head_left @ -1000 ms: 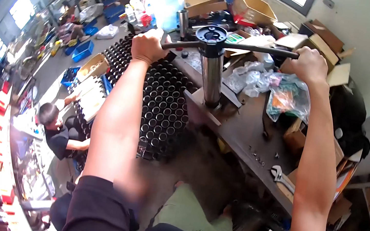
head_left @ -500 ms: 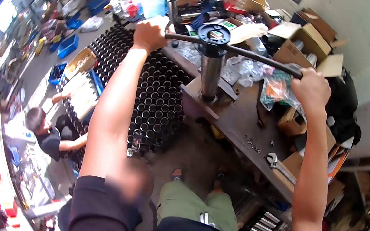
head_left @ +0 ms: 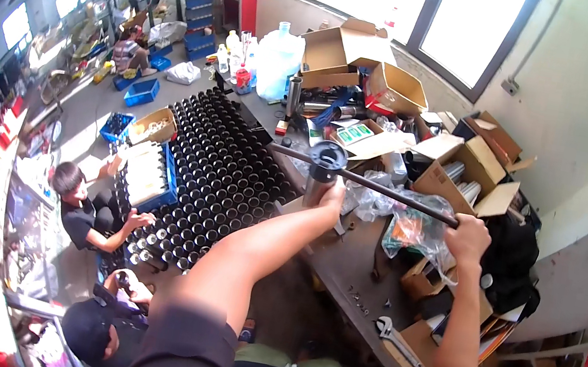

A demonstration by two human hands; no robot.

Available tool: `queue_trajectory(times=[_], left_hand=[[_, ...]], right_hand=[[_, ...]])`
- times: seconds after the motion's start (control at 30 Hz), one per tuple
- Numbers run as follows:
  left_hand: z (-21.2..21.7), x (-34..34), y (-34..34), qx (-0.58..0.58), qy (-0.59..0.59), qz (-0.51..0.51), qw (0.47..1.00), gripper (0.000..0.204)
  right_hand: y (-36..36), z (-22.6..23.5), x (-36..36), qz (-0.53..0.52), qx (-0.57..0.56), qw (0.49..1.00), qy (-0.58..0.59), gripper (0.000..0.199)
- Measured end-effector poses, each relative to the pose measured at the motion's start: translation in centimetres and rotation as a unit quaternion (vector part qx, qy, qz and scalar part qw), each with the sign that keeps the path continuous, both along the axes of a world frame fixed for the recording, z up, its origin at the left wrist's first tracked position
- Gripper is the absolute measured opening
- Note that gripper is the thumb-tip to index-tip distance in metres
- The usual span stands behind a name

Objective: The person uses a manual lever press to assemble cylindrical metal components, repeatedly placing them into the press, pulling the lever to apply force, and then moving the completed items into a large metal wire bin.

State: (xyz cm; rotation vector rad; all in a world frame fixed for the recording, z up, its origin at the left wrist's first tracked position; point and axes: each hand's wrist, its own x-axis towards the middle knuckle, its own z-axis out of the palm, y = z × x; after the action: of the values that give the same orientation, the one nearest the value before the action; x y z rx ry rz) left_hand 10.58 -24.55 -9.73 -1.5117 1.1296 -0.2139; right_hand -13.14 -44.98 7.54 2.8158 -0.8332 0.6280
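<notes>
A dark metal bar (head_left: 387, 190) runs through a round hub (head_left: 328, 157) atop a grey vertical column (head_left: 319, 182) standing on the workbench (head_left: 350, 264). My right hand (head_left: 467, 238) is closed around the bar's right end. My left hand (head_left: 331, 194) is wrapped on the column just below the hub. The bar's left end (head_left: 275, 148) sticks out free over the bench.
A large block of upright black tubes (head_left: 218, 170) fills the floor left of the bench. Open cardboard boxes (head_left: 461, 170), plastic bags (head_left: 411, 232), a water jug (head_left: 277, 63) and a wrench (head_left: 396, 339) crowd the bench. Two people (head_left: 82, 201) crouch at lower left beside blue crates (head_left: 141, 92).
My left hand has left the bar's left end and moved onto the column under the hub. The bar has swung, its right end now nearer me. The view has shifted.
</notes>
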Motion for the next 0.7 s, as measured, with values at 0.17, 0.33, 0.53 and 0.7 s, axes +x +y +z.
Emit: queue_trajectory(times=[0.17,0.33,0.53,0.7], left_hand=[[3.9,1.5,-2.9,0.088,0.042,0.07,0.993,0.039],[10.2,0.6,-0.1,0.076,0.158,0.197,0.965,0.069],[13.1,-3.0,10.9,-0.251,0.319,0.205,0.891,0.085],[7.8,-6.8,20.7,-0.399,0.62,0.539,0.407,0.071]], right_hand=[[-9.0,-3.0,-11.4,0.024,-0.047,0.992,-0.114,0.044],[-6.6,-9.9,-23.0,-0.089,0.066,0.988,-0.105,0.037],[11.9,-27.3,-31.9,-0.244,0.36,0.898,-0.065,0.044],[19.7,-35.7,-25.8,-0.319,0.608,0.726,-0.034,0.049]])
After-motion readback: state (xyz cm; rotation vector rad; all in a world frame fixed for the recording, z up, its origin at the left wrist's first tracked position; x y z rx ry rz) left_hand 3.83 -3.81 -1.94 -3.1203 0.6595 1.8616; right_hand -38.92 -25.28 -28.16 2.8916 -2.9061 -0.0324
